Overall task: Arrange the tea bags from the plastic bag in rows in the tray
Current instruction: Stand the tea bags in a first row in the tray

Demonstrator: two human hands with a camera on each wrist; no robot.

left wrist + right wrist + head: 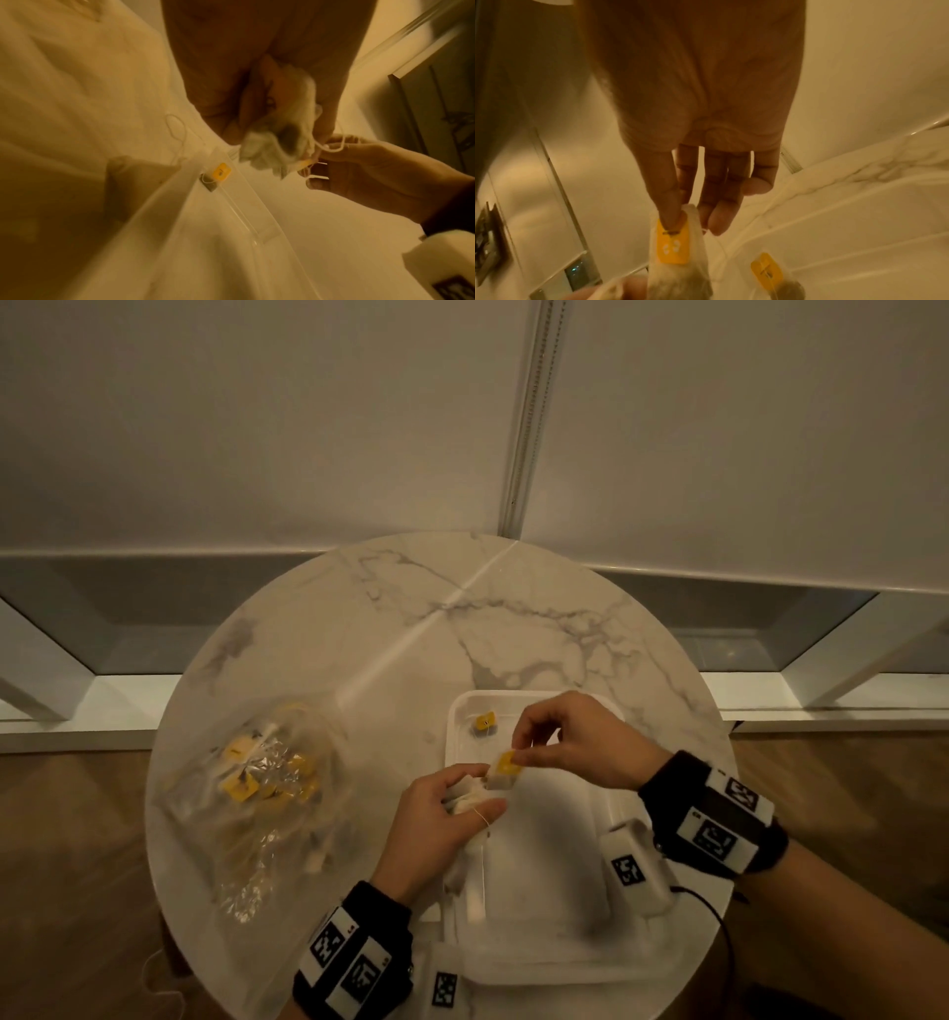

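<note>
Table (359, 618) was white marble with grey veining. Tray (539, 963) was plain white, translucent at the rim. Tea bag in the tray's far left corner (484, 724) had a yellow tag with a dark mark, pouch brownish-grey. Tea bag pinched between the hands (503, 770) had an off-white pouch and a yellow tag with small white marks, plus white string. Plastic bag (257, 793) on the left was clear, showing yellow tags and whitish pouches inside. Wristbands (354, 963) were black with white blocks carrying black square-pattern markers. Floor (72, 865) was brown wood. Far wall (257, 428) was off-white; the ledge below it was white with grey panels.
</note>
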